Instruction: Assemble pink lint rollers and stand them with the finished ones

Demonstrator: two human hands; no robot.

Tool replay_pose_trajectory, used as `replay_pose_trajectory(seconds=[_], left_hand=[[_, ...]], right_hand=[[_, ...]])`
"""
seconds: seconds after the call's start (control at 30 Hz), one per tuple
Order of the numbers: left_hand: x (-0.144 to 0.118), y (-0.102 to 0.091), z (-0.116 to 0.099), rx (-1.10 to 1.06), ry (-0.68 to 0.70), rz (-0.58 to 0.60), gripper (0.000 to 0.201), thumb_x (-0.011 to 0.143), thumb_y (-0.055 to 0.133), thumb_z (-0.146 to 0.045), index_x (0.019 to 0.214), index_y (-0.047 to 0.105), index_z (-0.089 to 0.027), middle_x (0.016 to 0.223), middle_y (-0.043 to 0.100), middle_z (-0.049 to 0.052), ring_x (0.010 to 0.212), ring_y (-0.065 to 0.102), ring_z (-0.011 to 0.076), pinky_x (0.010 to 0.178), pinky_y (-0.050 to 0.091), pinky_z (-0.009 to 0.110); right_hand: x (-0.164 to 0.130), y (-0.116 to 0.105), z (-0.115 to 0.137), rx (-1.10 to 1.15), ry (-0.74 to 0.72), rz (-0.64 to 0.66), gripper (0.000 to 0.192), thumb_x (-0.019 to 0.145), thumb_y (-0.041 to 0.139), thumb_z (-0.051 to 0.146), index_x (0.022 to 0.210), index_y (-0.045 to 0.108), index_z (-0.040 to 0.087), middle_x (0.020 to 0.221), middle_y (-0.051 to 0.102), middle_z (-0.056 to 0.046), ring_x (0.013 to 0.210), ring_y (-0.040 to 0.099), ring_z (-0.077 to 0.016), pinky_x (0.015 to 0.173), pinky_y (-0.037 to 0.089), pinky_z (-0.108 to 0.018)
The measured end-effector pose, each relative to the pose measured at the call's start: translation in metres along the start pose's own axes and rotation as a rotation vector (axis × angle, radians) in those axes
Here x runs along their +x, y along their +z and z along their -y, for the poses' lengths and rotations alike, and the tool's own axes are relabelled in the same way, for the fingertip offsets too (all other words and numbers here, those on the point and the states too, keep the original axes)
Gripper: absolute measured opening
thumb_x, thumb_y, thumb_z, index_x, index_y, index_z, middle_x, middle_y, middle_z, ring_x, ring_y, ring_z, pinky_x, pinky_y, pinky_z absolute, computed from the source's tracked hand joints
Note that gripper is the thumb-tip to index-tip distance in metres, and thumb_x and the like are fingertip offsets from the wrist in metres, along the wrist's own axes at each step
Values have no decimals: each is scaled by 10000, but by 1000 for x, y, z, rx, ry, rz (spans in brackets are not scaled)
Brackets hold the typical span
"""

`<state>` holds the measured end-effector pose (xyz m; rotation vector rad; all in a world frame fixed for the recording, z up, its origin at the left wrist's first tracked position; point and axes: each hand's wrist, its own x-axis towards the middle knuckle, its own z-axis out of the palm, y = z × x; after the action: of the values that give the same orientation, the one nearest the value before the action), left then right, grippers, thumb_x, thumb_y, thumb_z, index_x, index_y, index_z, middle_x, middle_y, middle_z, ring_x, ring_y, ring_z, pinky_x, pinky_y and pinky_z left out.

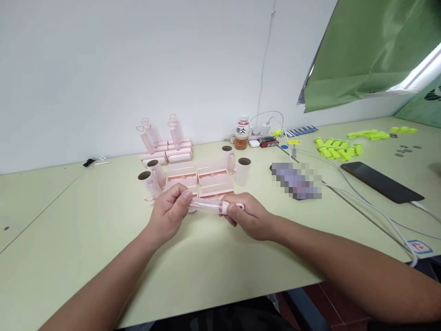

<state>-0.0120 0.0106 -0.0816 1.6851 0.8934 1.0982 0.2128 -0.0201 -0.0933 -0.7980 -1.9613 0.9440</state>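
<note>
A clear plastic tube (206,206) with a pale pink collar and a loop end lies level between my hands, just above the table. My left hand (172,209) pinches its left end between thumb and fingers. Closed around the pink collar at the other end is my right hand (250,214), with the loop showing past the thumb. Right behind my hands are open pale pink cases (216,182). Rolls with brown cardboard cores stand on both sides of them, one roll (243,172) on the right and another roll (144,179) on the left.
Pink pieces with heart-shaped tops (148,138) stand by the wall among closed pink cases (179,154). A bottle (241,133) is at the back. To the right lie a blurred-out phone (294,181), a black phone (382,181), white cables (372,209) and several neon yellow pieces (339,149).
</note>
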Motion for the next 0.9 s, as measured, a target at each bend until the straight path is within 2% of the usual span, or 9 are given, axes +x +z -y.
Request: replay_pose_trajectory(seconds=[0.13,0.27,0.33,0.43,0.53,0.6,0.73,0.83,0.9], left_hand=[[-1,4,-1,-105,-29,20,434,861,609,-576,711,470,-194,532,377,-72,462,305,69,438,260,204],[0,10,1,-191,-86,20,460,825,644,-594,705,463,-189,525,399,-71,441,307,58,424,247,189],[4,10,2,-289,-134,-1,468,818,638,-610,704,462,-192,495,369,-83,410,278,51,409,234,183],[9,2,0,-404,-142,-135,451,824,621,-602,699,466,-197,445,297,-105,369,232,44,384,225,174],[12,-7,-4,-339,-48,-269,424,778,702,-551,702,488,-193,469,364,-93,370,296,43,371,252,169],[15,-8,-8,-250,-32,-278,398,725,769,-505,744,520,-195,510,425,-85,383,358,50,364,278,173],[29,11,-17,-69,-67,-189,339,725,773,-447,818,572,-190,560,470,-75,415,406,61,389,337,193],[50,34,-26,67,26,-99,281,785,707,-440,844,600,-187,623,510,-51,501,476,82,466,398,212],[66,49,-30,204,137,-63,245,805,680,-422,860,620,-190,686,559,-32,594,528,100,548,435,225]], right_hand=[[4,-11,-3,-46,-105,48,603,983,307,639,648,511,182,596,533,-5,562,470,-117,566,386,-239],[4,-19,-3,-77,-119,96,579,994,323,609,680,542,175,610,578,-18,567,508,-116,579,411,-234],[2,-21,-1,-71,-106,78,579,996,321,607,680,543,176,604,582,-21,592,536,-127,601,431,-241],[1,-23,3,-35,-111,-30,605,984,307,638,673,544,176,569,559,-8,545,517,-120,566,422,-243],[5,-35,5,-171,-98,-60,557,966,395,608,671,571,169,578,533,6,516,470,-106,525,366,-238],[8,-50,5,-355,35,-7,448,930,511,524,658,578,175,591,501,18,531,435,-105,508,307,-238],[8,-86,-7,-646,503,138,298,838,589,332,584,521,192,550,407,32,477,324,-99,466,174,-266],[5,-103,-22,-731,713,150,88,744,648,288,731,607,212,665,556,1,536,466,-132,480,233,-264],[6,-105,-32,-756,778,135,146,714,660,293,838,620,224,775,632,-22,614,552,-163,499,287,-261]])
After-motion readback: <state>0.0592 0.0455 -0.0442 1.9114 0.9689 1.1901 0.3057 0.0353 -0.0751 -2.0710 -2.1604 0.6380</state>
